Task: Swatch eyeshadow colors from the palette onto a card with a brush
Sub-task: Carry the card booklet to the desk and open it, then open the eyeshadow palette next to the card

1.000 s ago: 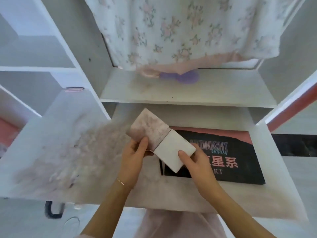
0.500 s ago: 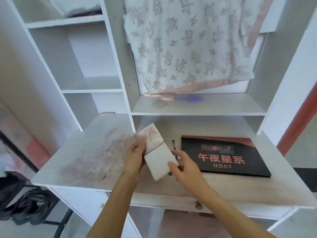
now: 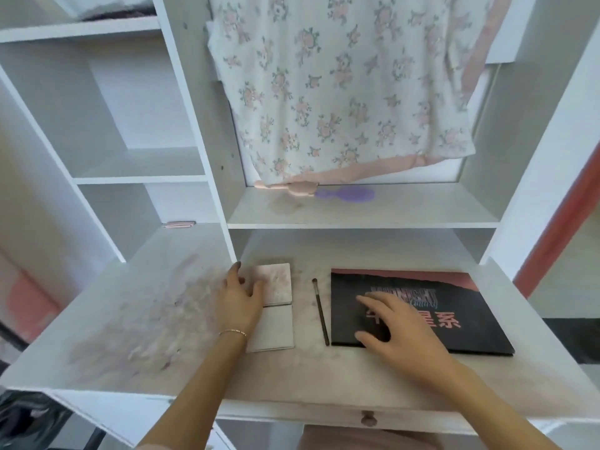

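Observation:
A folded white card (image 3: 276, 306) lies flat and opened out on the desk, its far half smudged pink. My left hand (image 3: 242, 297) rests on the card's left edge with relaxed fingers. Just right of the card lies a thin dark brush (image 3: 320, 311), pointing away from me. The closed black eyeshadow palette (image 3: 454, 306) with pink lettering lies to the right of the brush. My right hand (image 3: 393, 323) lies spread on the palette's near-left part, thumb at its front edge.
The white desk top (image 3: 162, 319) is smeared with pink powder at the left. A shelf (image 3: 357, 216) above holds a pink and a purple brush-like item (image 3: 344, 193). A floral cloth (image 3: 341, 92) hangs behind. A drawer knob (image 3: 368, 418) sits below the front edge.
The card was held up in both hands; now it lies flat on the desk. My right hand has left it and moved right onto the palette. The brush is now uncovered.

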`<state>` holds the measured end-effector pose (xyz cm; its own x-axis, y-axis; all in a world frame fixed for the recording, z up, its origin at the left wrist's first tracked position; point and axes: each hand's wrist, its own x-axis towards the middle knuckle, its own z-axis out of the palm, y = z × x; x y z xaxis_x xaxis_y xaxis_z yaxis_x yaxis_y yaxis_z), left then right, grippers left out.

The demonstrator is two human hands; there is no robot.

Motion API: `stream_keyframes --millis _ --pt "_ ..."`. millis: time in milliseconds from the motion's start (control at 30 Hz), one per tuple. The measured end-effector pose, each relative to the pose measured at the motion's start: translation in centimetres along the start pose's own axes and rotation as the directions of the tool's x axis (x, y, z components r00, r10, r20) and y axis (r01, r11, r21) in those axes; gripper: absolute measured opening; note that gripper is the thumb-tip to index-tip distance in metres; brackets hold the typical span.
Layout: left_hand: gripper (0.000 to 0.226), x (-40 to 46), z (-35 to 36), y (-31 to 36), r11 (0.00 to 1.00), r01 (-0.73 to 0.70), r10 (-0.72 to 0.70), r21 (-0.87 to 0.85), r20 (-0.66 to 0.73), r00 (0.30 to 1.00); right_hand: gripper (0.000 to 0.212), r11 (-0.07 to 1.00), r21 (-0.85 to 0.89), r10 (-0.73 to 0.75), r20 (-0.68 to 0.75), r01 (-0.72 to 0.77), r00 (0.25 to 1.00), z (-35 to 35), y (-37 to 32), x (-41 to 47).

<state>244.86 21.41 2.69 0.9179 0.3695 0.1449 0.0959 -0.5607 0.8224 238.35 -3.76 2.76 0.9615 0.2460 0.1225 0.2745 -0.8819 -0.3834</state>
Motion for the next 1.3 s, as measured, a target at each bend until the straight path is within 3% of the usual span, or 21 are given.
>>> stream_keyframes --millis 133,267,367,767,900,1067,1300 --pt "0.049 -1.9 0.5 0.5 0.978 -0.187 0.193 0.087 -0.068 0.979 0.089 0.987 -0.154 -0.014 0.133 0.035 0.991 0.0 1.5 0.4" --pt "0.042 -4.8 1.8 1.3 0.908 -0.406 0.386 0.1 0.174 0.906 0.096 0.972 -0.229 -0.02 0.128 0.049 0.992 0.0 2.0 0.8" --pt "0.043 -6.5 3.2 1.7 0.872 -0.482 0.446 0.083 0.272 0.853 0.092 0.956 -0.281 -0.066 0.095 0.09 0.993 -0.3 1.9 1.0" --pt "0.036 -8.1 4.1 3.3 0.878 -0.466 0.473 -0.107 0.337 0.814 0.069 0.958 -0.265 -0.119 -0.032 0.106 0.992 -3.5 0.6 1.7" --pt "0.035 -7.1 3.7 4.3 0.852 -0.504 0.522 -0.145 0.33 0.787 0.061 0.975 -0.215 -0.063 -0.077 0.046 0.995 -5.1 -0.2 2.5" --pt "0.023 -5.8 3.8 6.2 0.816 -0.557 0.579 -0.155 0.208 0.789 0.061 0.99 -0.135 -0.008 -0.28 -0.031 0.96 -7.0 -1.0 2.7" --pt "0.016 -5.8 4.4 8.6 0.804 -0.516 0.55 -0.294 0.038 0.835 0.038 0.994 -0.112 -0.065 -0.534 0.006 0.843 -8.5 -1.7 3.1"
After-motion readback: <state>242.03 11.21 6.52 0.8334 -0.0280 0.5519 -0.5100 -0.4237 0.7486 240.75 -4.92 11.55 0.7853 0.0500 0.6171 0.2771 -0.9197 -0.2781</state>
